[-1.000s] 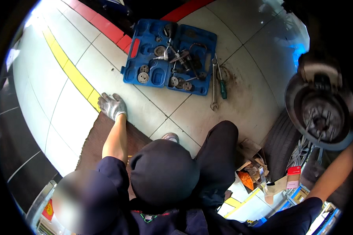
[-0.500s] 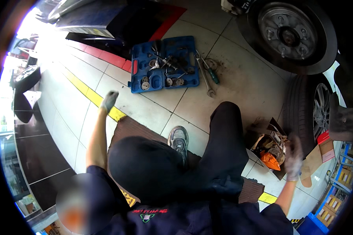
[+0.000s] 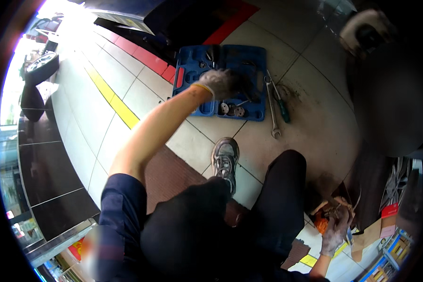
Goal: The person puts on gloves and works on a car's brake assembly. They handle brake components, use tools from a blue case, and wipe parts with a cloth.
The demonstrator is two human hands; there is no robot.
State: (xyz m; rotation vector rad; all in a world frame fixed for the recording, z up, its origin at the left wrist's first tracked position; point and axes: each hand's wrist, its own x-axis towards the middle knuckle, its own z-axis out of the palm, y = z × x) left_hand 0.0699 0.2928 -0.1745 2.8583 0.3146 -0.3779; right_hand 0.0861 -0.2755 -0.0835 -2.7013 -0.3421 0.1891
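The pale tiled floor (image 3: pixel 310 108) fills most of the frame. A brown mat (image 3: pixel 174 178) lies on it, a bit below the middle. The blue tool case (image 3: pixel 184 56) is in the upper middle, wide open and flat on the tiles, with dark tools inside. A cardboard box (image 3: pixel 325 188) sits at the lower right, and an orange bag (image 3: pixel 321 223) shows in it. One grey shoe (image 3: pixel 224 160) is near the middle.

The left hand (image 3: pixel 220 83), in a dirty pale glove, is over the middle of the case. It is blurry, so I cannot tell how open its grip is or if it has something. The right hand (image 3: pixel 336 232), gloved too, is at the box. Its fingers bend over brown scraps, but I cannot tell if its grip has hold of any.

A wrench (image 3: pixel 271 110) lies right of the case, with a green-handled screwdriver (image 3: pixel 283 110) just beside it. Small round metal discs (image 3: pixel 239 111) sit low in the case.
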